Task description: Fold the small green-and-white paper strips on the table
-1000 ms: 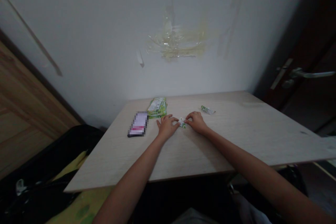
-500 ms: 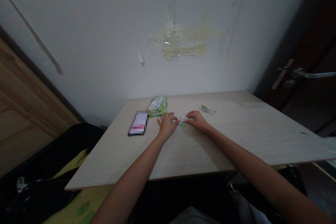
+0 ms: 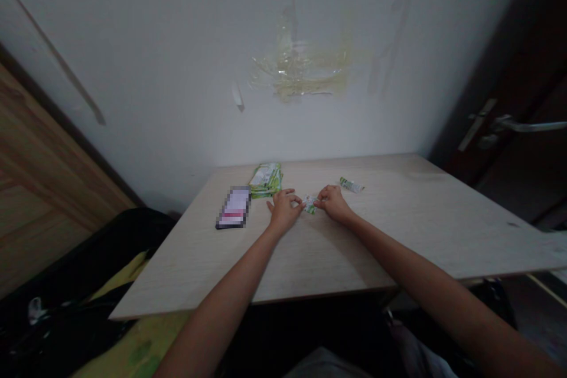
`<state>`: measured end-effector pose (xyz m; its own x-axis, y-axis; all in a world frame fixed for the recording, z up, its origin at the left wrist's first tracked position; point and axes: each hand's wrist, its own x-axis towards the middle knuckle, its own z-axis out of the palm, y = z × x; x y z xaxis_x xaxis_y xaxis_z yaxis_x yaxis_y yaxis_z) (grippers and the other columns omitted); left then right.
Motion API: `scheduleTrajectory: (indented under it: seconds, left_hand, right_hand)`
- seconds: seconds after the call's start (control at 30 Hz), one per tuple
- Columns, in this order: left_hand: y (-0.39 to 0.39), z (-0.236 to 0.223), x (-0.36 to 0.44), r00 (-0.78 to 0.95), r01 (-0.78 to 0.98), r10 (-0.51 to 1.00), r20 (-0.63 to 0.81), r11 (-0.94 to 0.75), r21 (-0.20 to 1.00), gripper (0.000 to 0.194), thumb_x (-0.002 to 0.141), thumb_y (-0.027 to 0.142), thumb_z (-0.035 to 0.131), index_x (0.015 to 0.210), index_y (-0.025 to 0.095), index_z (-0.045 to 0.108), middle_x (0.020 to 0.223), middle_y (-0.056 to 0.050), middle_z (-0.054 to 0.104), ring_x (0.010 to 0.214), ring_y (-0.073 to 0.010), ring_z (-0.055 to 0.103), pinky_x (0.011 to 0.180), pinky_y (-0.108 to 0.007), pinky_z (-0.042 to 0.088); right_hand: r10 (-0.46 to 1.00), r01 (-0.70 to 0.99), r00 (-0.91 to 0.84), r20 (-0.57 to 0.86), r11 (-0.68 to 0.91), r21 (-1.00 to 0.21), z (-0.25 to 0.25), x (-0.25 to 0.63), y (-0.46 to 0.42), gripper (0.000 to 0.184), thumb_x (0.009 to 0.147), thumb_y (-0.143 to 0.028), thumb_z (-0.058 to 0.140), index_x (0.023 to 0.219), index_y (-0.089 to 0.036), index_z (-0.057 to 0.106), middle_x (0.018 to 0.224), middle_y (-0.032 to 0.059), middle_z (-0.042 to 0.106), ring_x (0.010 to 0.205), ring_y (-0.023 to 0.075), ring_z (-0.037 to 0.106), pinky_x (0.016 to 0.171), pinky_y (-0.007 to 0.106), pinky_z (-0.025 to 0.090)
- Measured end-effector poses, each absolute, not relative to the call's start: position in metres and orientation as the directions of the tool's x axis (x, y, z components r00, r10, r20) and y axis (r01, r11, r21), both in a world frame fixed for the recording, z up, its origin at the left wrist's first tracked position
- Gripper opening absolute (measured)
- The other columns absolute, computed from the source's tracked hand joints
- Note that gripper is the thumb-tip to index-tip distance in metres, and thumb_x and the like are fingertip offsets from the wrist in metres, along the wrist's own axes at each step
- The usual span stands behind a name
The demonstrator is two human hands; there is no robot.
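Note:
Between my hands, low over the light wooden table (image 3: 212,283), is a small green-and-white printed packet (image 3: 310,205). My left hand (image 3: 286,209) pinches its left side with thumb and forefinger, the other fingers spread. On the right side, the fingers of my right hand (image 3: 332,202) are closed on it. My fingertips hide parts of the packet. Beyond my left hand lies a stack of flat green-and-white packets (image 3: 266,180). A rolled or folded green-and-white packet (image 3: 352,185) rests past my right hand.
A phone (image 3: 234,208) with a blurred screen lies left of my left hand. The wall (image 3: 177,71) with old tape (image 3: 305,74) rises behind the table. A dark door with a metal handle (image 3: 527,125) is at the right. Dark and yellow cloth items (image 3: 146,342) sit below the left edge.
My hands stay almost in place with small finger movements. The packet between them has shifted and turned slightly to the right. The other things on the table lie as before.

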<state>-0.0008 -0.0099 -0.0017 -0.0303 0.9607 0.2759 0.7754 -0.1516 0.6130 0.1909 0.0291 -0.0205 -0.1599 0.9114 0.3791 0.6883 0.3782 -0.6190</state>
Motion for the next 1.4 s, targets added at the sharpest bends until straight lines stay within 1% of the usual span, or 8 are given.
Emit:
scheduleTrajectory:
  seconds: [0.2,0.3,0.4,0.5,0.7,0.93,1.1,1.4]
  left_hand:
    - [-0.012,0.0,0.002,-0.009,0.774,0.961,0.276,-0.168,0.61,0.004,0.081,0.029,0.075,0.081,0.025,0.074,0.137,-0.004,0.06,0.134,-0.0312,0.044,0.111,-0.069,0.021]
    - [-0.011,0.0,-0.001,-0.032,0.775,0.954,0.297,-0.164,0.61,0.006,0.083,0.03,0.072,0.082,0.025,0.074,0.136,-0.005,0.061,0.133,-0.03,0.045,0.112,-0.066,0.023]
    - [-0.009,0.0,-0.005,-0.048,0.774,0.955,0.293,-0.15,0.616,0.006,0.084,0.03,0.071,0.083,0.024,0.074,0.136,-0.005,0.061,0.133,-0.0291,0.045,0.112,-0.062,0.026]
    - [-0.009,0.0,-0.007,-0.05,0.769,0.957,0.286,-0.146,0.623,0.005,0.084,0.028,0.071,0.084,0.024,0.074,0.136,-0.005,0.061,0.133,-0.0279,0.046,0.112,-0.06,0.027]
    - [-0.01,0.003,-0.007,-0.059,0.763,0.96,0.272,-0.132,0.632,0.005,0.084,0.028,0.071,0.084,0.024,0.073,0.136,-0.005,0.061,0.133,-0.0269,0.046,0.112,-0.058,0.028]
    - [-0.011,0.001,-0.006,-0.049,0.759,0.956,0.288,-0.152,0.634,0.006,0.083,0.03,0.072,0.082,0.024,0.074,0.134,-0.005,0.062,0.131,-0.0272,0.047,0.113,-0.06,0.027]
    - [-0.011,0.002,-0.004,-0.04,0.772,0.958,0.284,-0.151,0.618,0.006,0.082,0.031,0.073,0.082,0.025,0.075,0.134,-0.005,0.063,0.132,-0.028,0.046,0.113,-0.061,0.026]
    - [-0.01,0.0,-0.006,-0.071,0.76,0.953,0.296,-0.141,0.635,0.009,0.084,0.034,0.072,0.083,0.025,0.075,0.133,-0.005,0.063,0.132,-0.0284,0.047,0.112,-0.061,0.025]
  right_hand:
    - [0.929,0.722,-0.085,0.361,0.307,-0.62,-0.016,0.186,0.022,0.005,0.068,-0.021,0.078,0.069,-0.016,0.077,0.087,0.0096,0.072,0.095,0.0237,0.058,0.089,0.033,0.042]
    - [0.904,0.665,-0.109,0.414,0.375,-0.645,-0.019,0.189,0.024,0.009,0.071,-0.027,0.078,0.072,-0.019,0.079,0.085,0.0082,0.073,0.092,0.0236,0.06,0.089,0.035,0.043]
    - [0.872,0.582,-0.208,0.443,0.474,-0.66,-0.022,0.195,0.029,0.016,0.075,-0.035,0.076,0.079,-0.02,0.081,0.084,0.0081,0.075,0.087,0.0233,0.064,0.087,0.035,0.046]
    - [0.854,0.525,-0.256,0.454,0.517,-0.676,-0.023,0.2,0.033,0.017,0.079,-0.035,0.072,0.082,-0.02,0.081,0.085,0.0083,0.076,0.087,0.023,0.066,0.086,0.035,0.047]
    - [0.833,0.483,-0.255,0.491,0.55,-0.681,-0.023,0.202,0.034,0.014,0.078,-0.033,0.072,0.076,-0.02,0.079,0.084,0.0075,0.076,0.087,0.0234,0.067,0.09,0.038,0.047]
    - [0.836,0.571,-0.227,0.5,0.53,-0.627,-0.03,0.201,0.035,0.009,0.074,-0.029,0.075,0.074,-0.019,0.076,0.093,0.0085,0.073,0.1,0.0252,0.063,0.098,0.04,0.043]
    - [0.838,0.628,-0.222,0.498,0.514,-0.584,-0.03,0.198,0.031,0.011,0.079,-0.027,0.07,0.079,-0.018,0.076,0.099,0.011,0.07,0.106,0.0269,0.059,0.1,0.04,0.041]
    - [0.843,0.576,-0.203,0.498,0.514,-0.636,-0.031,0.203,0.033,0.016,0.08,-0.036,0.073,0.084,-0.021,0.077,0.096,0.0082,0.072,0.105,0.0257,0.059,0.101,0.042,0.039]
